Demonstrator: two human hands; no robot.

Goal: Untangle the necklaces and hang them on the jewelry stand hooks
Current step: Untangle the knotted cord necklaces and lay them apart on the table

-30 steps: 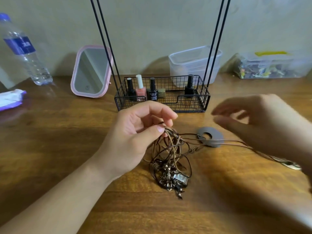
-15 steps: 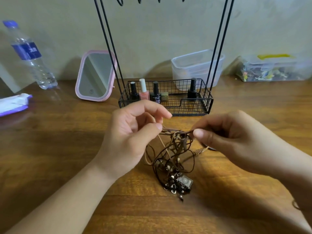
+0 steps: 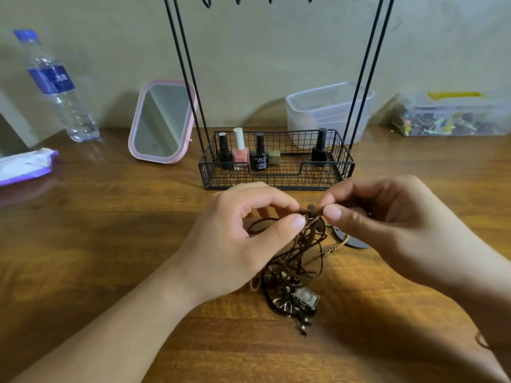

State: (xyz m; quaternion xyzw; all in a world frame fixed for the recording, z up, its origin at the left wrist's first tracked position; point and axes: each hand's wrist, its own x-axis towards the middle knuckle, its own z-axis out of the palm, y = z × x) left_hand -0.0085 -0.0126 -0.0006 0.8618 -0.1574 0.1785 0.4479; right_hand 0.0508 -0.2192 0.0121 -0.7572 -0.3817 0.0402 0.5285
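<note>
A tangle of brown cord necklaces [image 3: 293, 269] with small metal pendants hangs and pools on the wooden table [image 3: 96, 244] in front of me. My left hand [image 3: 237, 239] pinches the top of the tangle between thumb and forefinger. My right hand [image 3: 387, 225] pinches the same knot from the right, fingertips almost touching the left ones. The black wire jewelry stand [image 3: 276, 167] rises just behind, its hooks [image 3: 237, 0] partly cut off at the top edge. A grey ring pendant [image 3: 356, 241] lies under my right hand, mostly hidden.
The stand's basket holds several nail polish bottles [image 3: 240, 152]. A pink-framed mirror [image 3: 161, 123] leans at the left, with a water bottle [image 3: 56, 87] and a wipes pack [image 3: 25, 165] further left. Clear plastic containers [image 3: 326, 111] and a box of items [image 3: 453, 117] sit by the wall.
My right hand came in from the right and took hold of the knot next to my left hand. Both hands lifted the tangle slightly, and my view tipped upward.
</note>
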